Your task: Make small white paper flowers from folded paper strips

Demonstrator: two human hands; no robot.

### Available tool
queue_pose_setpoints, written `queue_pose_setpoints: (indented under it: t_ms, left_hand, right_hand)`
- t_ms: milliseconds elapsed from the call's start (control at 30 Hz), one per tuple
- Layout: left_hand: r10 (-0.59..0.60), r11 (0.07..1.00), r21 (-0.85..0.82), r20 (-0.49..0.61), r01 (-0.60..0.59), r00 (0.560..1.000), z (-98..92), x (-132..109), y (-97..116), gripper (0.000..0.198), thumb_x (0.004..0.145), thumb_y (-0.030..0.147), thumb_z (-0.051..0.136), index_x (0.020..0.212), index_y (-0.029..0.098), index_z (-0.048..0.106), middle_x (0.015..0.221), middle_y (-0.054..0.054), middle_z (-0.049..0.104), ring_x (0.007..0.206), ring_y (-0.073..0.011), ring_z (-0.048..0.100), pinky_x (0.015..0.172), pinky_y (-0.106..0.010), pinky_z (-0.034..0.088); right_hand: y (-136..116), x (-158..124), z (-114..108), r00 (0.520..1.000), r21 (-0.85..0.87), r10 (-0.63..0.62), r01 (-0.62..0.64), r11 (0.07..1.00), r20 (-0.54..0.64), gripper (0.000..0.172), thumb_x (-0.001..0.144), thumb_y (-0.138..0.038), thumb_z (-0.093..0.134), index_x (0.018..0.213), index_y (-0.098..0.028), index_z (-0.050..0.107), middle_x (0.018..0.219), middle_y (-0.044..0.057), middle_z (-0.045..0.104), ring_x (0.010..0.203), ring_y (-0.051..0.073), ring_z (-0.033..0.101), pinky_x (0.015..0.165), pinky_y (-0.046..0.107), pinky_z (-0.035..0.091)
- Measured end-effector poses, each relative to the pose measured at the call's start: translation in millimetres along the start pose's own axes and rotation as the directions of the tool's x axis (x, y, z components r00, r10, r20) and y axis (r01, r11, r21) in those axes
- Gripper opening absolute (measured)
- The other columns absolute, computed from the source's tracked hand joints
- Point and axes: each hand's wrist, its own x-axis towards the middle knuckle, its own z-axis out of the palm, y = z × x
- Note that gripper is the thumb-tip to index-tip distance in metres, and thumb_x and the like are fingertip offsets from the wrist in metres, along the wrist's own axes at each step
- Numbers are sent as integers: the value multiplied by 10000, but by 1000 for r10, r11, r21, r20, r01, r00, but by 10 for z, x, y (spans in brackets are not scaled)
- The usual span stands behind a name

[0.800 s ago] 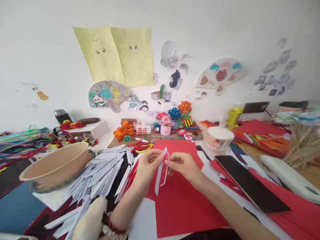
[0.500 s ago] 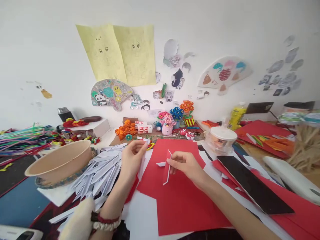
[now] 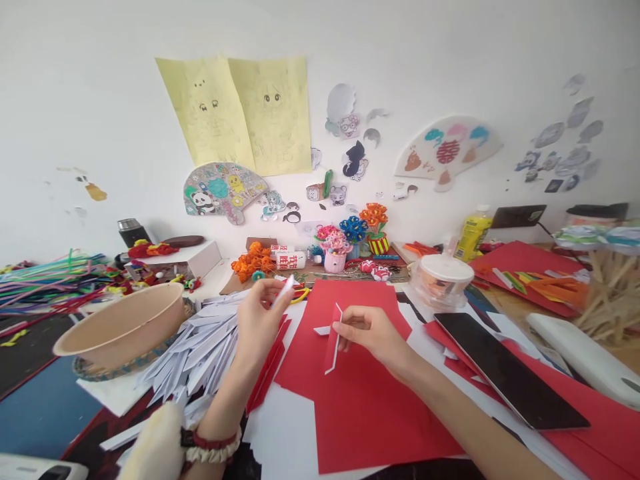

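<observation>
My right hand (image 3: 367, 329) pinches a folded red paper piece with white edges (image 3: 332, 345), held upright above the red sheets (image 3: 370, 407). A short white paper piece (image 3: 321, 331) points out to its left; whether it is joined to the red piece I cannot tell. In my left hand (image 3: 261, 310) is a folded white paper strip (image 3: 284, 292), its tip poking out past the fingers. Below that hand spreads a heap of folded white paper strips (image 3: 197, 353). Folded red paper pieces (image 3: 265, 373) lie between the heap and the red sheets.
A beige bowl (image 3: 120, 327) stands on the left, and a black tablet (image 3: 505, 367) lies on red paper at the right. Behind the sheets are flower pots (image 3: 335, 260), yellow-handled scissors (image 3: 301, 293) and a lidded tub (image 3: 447, 277). Pipe cleaners (image 3: 55, 280) cover the far left.
My left hand has shifted slightly left, and the white strip in it now points up to the right. My right hand stays nearly still with the red piece.
</observation>
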Motion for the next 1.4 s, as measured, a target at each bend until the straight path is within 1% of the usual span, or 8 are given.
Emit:
queue_pose_setpoints:
  t_ms: [133,300,467,667,900,1000,1200,1400]
  left_hand:
    - [-178,886,-366,299,285,937,275,-228,129,362,633,421,761,826,158,602,766,-15,633,668,-118,562,606,-213,413]
    - [-216,759,-496,420,422,881,430,-407,188,328,641,399,774,801,142,647,761,-23,643,683,-111,566,621,-198,423]
    - [-207,754,-507,421,418,883,452,-446,191,309,660,403,764,787,140,661,782,-41,659,733,-138,576,702,-230,445]
    - [-136,797,-449,519,404,844,435,-476,236,324,777,455,640,778,134,688,654,-21,593,634,-125,510,615,-226,401]
    - [-6,914,-345,518,214,856,408,-459,253,432,843,500,513,586,165,604,708,-42,567,693,-155,494,606,-236,391]
    - [40,942,-305,518,141,854,399,-454,265,418,846,502,504,632,175,653,749,-60,614,746,-183,532,643,-254,426]
    - [-34,861,-432,475,267,879,423,-473,216,273,793,408,627,903,172,712,778,-55,696,721,-183,615,732,-297,488]
    - [-39,892,-394,424,223,905,440,-485,191,271,752,376,673,901,156,727,844,-73,715,812,-222,636,779,-309,493]
  right_hand:
    - [-4,5,8,1000,23,-28,28,999,-1,347,718,-473,723,696,-144,615,603,28,663,568,147,634,607,282,510]
    - [29,23,-6,997,35,-56,58,998,-49,368,678,-489,749,690,-143,623,597,18,658,566,144,632,599,274,513]
    - [59,35,-14,996,30,-73,75,997,-50,342,697,-463,746,682,-149,611,599,14,659,576,145,635,601,272,514]
    - [89,46,-29,994,-3,-84,84,996,-69,359,700,-485,735,670,-156,593,599,19,659,577,150,635,594,279,514]
    - [53,48,-42,988,-29,-97,94,995,-122,411,655,-547,741,645,-169,581,566,11,648,550,154,622,580,289,511]
    - [46,45,-44,985,-12,-103,102,995,-135,436,622,-568,752,632,-169,577,561,9,641,542,154,617,572,289,503]
    - [65,37,-36,978,32,-132,139,990,-162,399,624,-517,780,644,-171,583,531,-13,613,505,133,586,533,263,478]
    - [80,46,-52,962,-18,-170,170,985,-215,404,645,-536,760,654,-172,584,550,-12,607,520,132,582,537,262,475]
